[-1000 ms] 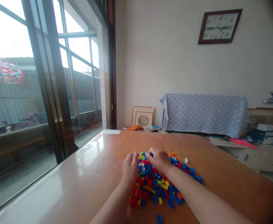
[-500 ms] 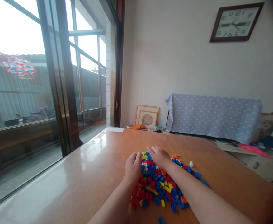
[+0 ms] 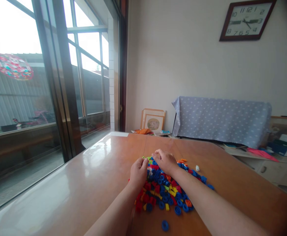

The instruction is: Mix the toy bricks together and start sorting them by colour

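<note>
A pile of small plastic pieces (image 3: 158, 190), red, blue, yellow, green and orange, lies on the brown table (image 3: 84, 190). At the pile's left edge is my left hand (image 3: 138, 169), its fingers curled and closed; whatever they hold is too small to make out. My right hand (image 3: 165, 161) reaches over the far part of the pile, fingers bent and pressed together, their contents hidden. A blue ring-shaped piece (image 3: 165, 225) lies apart near the front, and a white piece (image 3: 197, 168) sits to the right of the pile.
Behind the table, a dotted grey-blue cloth (image 3: 222, 121) covers something wide, beside framed pictures (image 3: 153, 120) leaning on the wall. A clock (image 3: 247, 20) hangs above. Glass windows stand at the left, and a white sheet (image 3: 119, 134) lies on the table's far edge.
The view has shifted slightly, so the scene sits a little higher and further left. Both hands stay over the pile, with my right fingers slightly more bent.
</note>
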### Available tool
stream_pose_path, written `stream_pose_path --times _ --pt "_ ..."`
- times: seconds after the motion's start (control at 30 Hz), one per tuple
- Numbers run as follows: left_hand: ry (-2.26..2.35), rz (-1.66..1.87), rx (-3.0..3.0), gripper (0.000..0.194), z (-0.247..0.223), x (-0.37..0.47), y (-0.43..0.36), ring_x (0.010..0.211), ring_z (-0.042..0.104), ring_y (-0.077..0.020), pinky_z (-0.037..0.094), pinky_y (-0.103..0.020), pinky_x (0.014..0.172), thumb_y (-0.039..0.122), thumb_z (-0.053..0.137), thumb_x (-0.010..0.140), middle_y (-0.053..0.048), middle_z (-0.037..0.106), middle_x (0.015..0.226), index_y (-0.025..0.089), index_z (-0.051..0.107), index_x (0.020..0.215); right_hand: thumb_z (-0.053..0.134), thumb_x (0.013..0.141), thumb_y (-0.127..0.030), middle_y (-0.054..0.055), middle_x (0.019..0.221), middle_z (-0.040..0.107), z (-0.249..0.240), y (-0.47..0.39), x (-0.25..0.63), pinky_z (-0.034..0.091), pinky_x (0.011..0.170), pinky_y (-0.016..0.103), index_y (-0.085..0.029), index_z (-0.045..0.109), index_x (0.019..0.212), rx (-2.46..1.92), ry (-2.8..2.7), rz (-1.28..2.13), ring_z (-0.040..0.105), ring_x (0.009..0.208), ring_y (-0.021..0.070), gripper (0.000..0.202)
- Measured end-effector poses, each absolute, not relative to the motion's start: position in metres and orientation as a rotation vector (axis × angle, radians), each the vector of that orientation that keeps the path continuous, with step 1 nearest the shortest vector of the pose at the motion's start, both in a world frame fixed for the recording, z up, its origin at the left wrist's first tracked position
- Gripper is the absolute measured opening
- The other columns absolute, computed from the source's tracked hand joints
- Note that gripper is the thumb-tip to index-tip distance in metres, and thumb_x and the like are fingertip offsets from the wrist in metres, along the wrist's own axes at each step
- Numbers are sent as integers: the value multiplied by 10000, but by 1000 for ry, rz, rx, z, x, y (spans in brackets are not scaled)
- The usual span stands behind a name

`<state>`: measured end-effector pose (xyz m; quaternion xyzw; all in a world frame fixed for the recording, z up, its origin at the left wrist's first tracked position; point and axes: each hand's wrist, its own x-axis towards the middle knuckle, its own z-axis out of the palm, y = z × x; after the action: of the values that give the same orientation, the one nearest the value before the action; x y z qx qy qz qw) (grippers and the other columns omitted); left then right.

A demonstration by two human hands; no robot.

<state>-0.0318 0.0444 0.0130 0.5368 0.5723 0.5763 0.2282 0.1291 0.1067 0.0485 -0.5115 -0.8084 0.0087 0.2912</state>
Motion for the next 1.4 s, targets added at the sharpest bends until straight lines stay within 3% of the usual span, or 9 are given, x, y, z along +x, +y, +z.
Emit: stream_pose_path --times 0.17,0.33,0.5,0.6,0.83,0.97,1.13,1.3,1.4 --pt "1595 1540 1519 398 16 -31 39 627 500 -145 340 -230 575 530 536 855 19 546 604 190 612 662 374 1020 -426 43 838 666 52 91 147 391 782 281 -219 599 797 -1234 -2020 -6 605 866 190 379" --pt "1604 1528 1529 372 18 -30 37 640 505 -146 352 -233 590 509 546 855 20 548 618 190 630 683 426 992 -382 4 753 605 48 39 179 395 688 259 -220 551 731 -1202 -2140 182 575 738 158 332" --pt "1602 1559 1530 380 19 -30 37 612 466 -140 334 -237 573 514 547 858 26 515 599 192 614 668 523 937 -312 8 918 634 26 -32 204 409 706 266 -250 637 872 -1366 -2377 288 619 795 162 145" --pt "1596 1580 1535 397 18 -31 36 618 474 -143 337 -240 577 531 542 866 25 523 601 192 612 671 514 929 -246 29 983 630 13 -57 209 429 751 280 -251 645 941 -1401 -2448 296 639 859 182 132" --pt "1595 1610 1522 380 16 -36 37 670 526 -156 364 -243 613 521 541 874 9 597 663 186 666 746 545 853 -181 2 932 616 7 -74 190 430 730 263 -246 596 883 -1345 -2370 445 609 803 159 87" --pt "1611 1612 1500 379 17 -38 39 657 521 -154 361 -245 606 515 547 872 9 588 644 181 667 740 574 825 -178 22 1015 607 6 -81 173 441 768 258 -248 628 944 -1217 -2462 469 616 880 169 149" --pt "1601 1619 1483 388 17 -40 39 656 522 -151 374 -240 607 522 539 872 9 594 655 178 670 751 518 789 -80 9 952 607 3 -78 159 422 719 243 -234 616 867 -1216 -2522 417 627 830 152 199" --pt "1590 1641 1461 387 19 -42 39 628 499 -137 381 -231 601 526 538 866 18 571 643 178 659 748 520 830 -131 28 1059 600 1 -71 139 441 713 269 -256 598 1077 -1170 -2524 282 649 849 179 287" --pt "1585 1658 1454 386 19 -43 40 614 494 -131 377 -228 593 532 534 868 23 571 641 180 646 754 502 846 -113 56 1051 606 0 -66 126 447 698 279 -225 607 1056 -1190 -2577 168 656 827 191 260"
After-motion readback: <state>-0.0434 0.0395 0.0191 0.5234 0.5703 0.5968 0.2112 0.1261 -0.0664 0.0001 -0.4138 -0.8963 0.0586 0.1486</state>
